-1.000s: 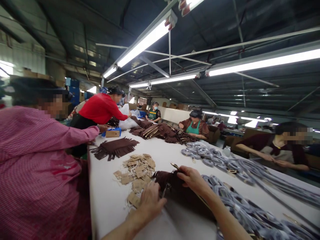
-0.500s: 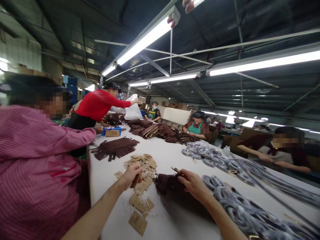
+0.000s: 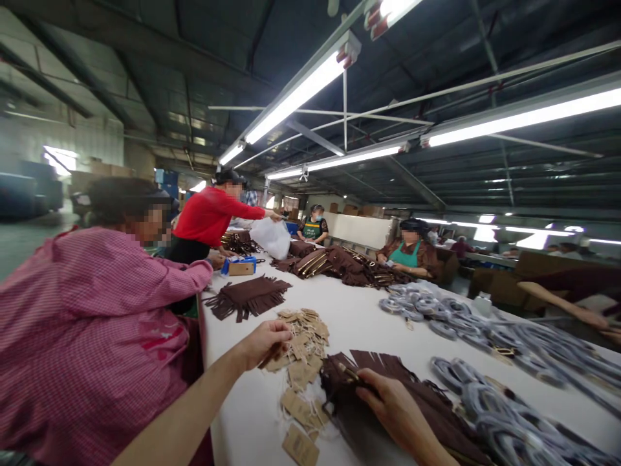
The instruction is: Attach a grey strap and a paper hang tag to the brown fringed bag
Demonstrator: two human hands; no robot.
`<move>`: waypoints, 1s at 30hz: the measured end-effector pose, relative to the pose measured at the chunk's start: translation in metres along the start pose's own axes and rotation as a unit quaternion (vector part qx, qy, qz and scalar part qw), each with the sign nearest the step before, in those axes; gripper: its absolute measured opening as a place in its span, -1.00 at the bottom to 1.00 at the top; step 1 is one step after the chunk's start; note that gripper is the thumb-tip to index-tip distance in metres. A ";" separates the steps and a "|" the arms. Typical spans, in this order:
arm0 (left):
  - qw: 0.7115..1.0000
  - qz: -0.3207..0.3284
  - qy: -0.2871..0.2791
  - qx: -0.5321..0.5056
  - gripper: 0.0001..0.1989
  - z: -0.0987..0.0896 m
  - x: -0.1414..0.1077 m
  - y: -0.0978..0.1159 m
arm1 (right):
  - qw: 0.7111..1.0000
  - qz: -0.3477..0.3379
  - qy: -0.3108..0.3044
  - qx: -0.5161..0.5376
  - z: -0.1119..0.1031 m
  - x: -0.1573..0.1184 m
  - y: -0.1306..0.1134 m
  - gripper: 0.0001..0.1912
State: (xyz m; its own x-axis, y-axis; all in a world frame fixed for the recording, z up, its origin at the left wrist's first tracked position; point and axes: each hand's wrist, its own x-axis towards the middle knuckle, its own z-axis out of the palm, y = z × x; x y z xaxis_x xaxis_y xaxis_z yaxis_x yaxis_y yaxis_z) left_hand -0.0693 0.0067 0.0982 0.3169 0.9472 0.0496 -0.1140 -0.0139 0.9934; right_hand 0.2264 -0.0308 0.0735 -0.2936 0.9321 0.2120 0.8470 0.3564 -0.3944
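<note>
"Where did the fringed dark-brown suede panel (image 3: 431, 414) lie?"

"Directly under the fingers of the right hand (image 3: 392, 404), which were curled closed on it, its long axis running away to their lower right."

"And the left hand (image 3: 264, 343)?"

"Half-curled just above the heap of tan kraft-paper tags (image 3: 305, 340) on the white desk (image 3: 359, 330). I couldn't tell whether it held anything."

"Which hand was nearer the panel?"

"The right. The coiled grey fabric straps (image 3: 451, 378) lay just beyond those fingers."
</note>
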 end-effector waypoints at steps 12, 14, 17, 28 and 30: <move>0.993 0.001 -0.114 0.012 -0.60 0.042 -0.022 0.020 | 0.826 0.024 -0.105 0.553 0.010 -0.003 -0.091 -0.34; 0.991 0.007 -0.128 0.025 -0.62 0.044 -0.027 0.024 | 0.795 0.008 -0.153 0.587 0.012 -0.004 -0.100 -0.45; 0.989 -0.005 -0.139 0.054 -0.67 0.038 -0.034 0.025 | 0.806 0.033 -0.171 0.566 0.012 -0.008 -0.094 -0.50; 0.982 -0.076 -0.169 0.045 -0.71 0.050 -0.051 -0.025 | 0.888 0.090 -0.023 0.449 -0.009 -0.028 -0.053 -0.42; 0.981 -0.073 -0.175 0.045 -0.74 0.058 -0.053 -0.034 | 0.855 0.111 -0.010 0.507 -0.004 -0.031 -0.054 -0.41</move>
State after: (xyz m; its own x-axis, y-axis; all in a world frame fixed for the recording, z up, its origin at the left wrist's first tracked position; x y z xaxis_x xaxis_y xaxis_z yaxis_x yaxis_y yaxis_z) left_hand -0.0281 -0.0620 0.0681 0.6289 0.7736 -0.0775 0.0359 0.0707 0.9969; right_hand 0.1915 -0.0789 0.0914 -0.1912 0.9814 0.0192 0.0665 0.0325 -0.9973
